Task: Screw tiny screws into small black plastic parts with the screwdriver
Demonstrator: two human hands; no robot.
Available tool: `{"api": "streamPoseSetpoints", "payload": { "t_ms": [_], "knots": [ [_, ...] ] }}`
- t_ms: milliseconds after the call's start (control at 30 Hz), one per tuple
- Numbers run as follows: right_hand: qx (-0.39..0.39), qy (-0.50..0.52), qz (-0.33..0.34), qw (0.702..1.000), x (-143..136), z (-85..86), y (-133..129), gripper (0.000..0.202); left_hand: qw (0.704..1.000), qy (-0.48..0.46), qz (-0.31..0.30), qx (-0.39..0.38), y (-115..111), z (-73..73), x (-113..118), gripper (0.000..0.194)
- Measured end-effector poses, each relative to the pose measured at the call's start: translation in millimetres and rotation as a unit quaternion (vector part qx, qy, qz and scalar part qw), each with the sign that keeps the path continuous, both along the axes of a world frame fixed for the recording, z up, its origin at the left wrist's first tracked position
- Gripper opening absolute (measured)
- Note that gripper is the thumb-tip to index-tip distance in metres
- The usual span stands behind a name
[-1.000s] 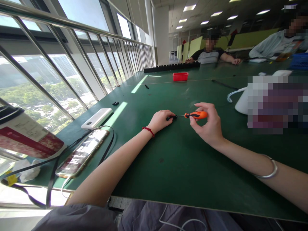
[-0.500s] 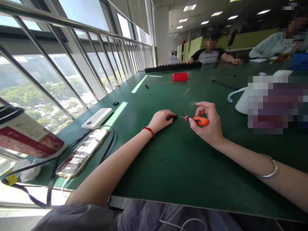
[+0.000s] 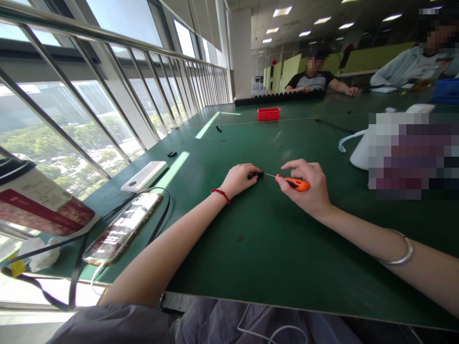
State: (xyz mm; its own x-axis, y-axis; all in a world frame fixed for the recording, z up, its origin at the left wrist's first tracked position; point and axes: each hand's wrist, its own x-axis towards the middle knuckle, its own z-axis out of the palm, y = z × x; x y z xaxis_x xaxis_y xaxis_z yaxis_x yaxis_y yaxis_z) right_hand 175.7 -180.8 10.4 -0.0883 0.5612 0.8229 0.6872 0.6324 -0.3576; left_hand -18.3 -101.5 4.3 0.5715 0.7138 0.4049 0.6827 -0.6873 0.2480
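**Orange-and-black screwdriver (image 3: 298, 185) and small black part (image 3: 261, 174), on green table (image 3: 258, 267)**

Screwdriver: 1, handle grasped in the right hand (image 3: 313, 191), thumb along its near side, other fingers curled or raised behind. The thin shaft slants slightly up and leftward, its end at the black part; whether the tip is seated is too small to tell.

Black part: 1, at the middle of the table, pinched under the fingertips of the left hand (image 3: 241, 181), which partly hide it.

Worn items: red cord bracelet (image 3: 221, 195), left wrist; silver bangle (image 3: 406, 253), right forearm.

Left side of table: white rectangular device (image 3: 145, 176); phone (image 3: 124, 229) with a white cable attached; lidded paper cup (image 3: 39, 200), tilted in view; black strap (image 3: 73, 284) running beside the phone.

Beyond the hands: red open box (image 3: 268, 114); long black notched strip (image 3: 279, 98) near the far end; 2 small loose black pieces (image 3: 172, 154), well apart from each other.

Far side: 2 people (image 3: 311, 82), faces blurred. Metal railing (image 3: 107, 40) along the window.
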Motion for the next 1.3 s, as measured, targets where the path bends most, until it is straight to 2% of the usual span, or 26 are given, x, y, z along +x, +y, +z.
{"api": "streamPoseSetpoints", "payload": {
  "t_ms": [133,267,400,500,700,833,967,1300],
  "knots": [
    [0.008,0.009,-0.007,1.0,-0.6,0.6,-0.7,0.014,1.0,0.006,0.004,-0.004,-0.2,0.4,0.0,0.028],
    [0.028,0.042,-0.01,0.999,0.1,1.1,0.5,0.033,1.0,0.004,0.001,-0.001,0.0,0.2,-0.3,0.028],
    [-0.007,0.009,0.0,1.0,-0.3,-0.2,0.1,0.019,1.0,0.004,-0.002,0.0,0.4,0.0,-0.5,0.028],
    [-0.001,0.009,0.0,1.0,-1.1,-0.7,-0.4,0.013,1.0,0.004,0.0,-0.003,0.1,0.3,-0.3,0.027],
    [0.011,0.054,0.005,0.998,0.1,0.9,0.1,0.032,1.0,0.003,0.004,-0.007,-1.2,1.5,0.1,0.028],
    [-0.03,0.016,0.016,0.999,-0.5,0.8,-2.0,0.014,1.0,0.002,0.002,-0.004,-1.8,1.8,0.2,0.027],
    [-0.064,0.016,0.037,0.997,-0.1,0.9,-4.8,0.02,1.0,0.006,0.006,-0.005,-2.9,2.4,0.7,0.027],
    [-0.034,0.003,0.056,0.998,-1.1,1.9,-7.3,0.018,1.0,0.009,-0.003,-0.001,-4.0,3.5,0.6,0.029]
  ]
}}
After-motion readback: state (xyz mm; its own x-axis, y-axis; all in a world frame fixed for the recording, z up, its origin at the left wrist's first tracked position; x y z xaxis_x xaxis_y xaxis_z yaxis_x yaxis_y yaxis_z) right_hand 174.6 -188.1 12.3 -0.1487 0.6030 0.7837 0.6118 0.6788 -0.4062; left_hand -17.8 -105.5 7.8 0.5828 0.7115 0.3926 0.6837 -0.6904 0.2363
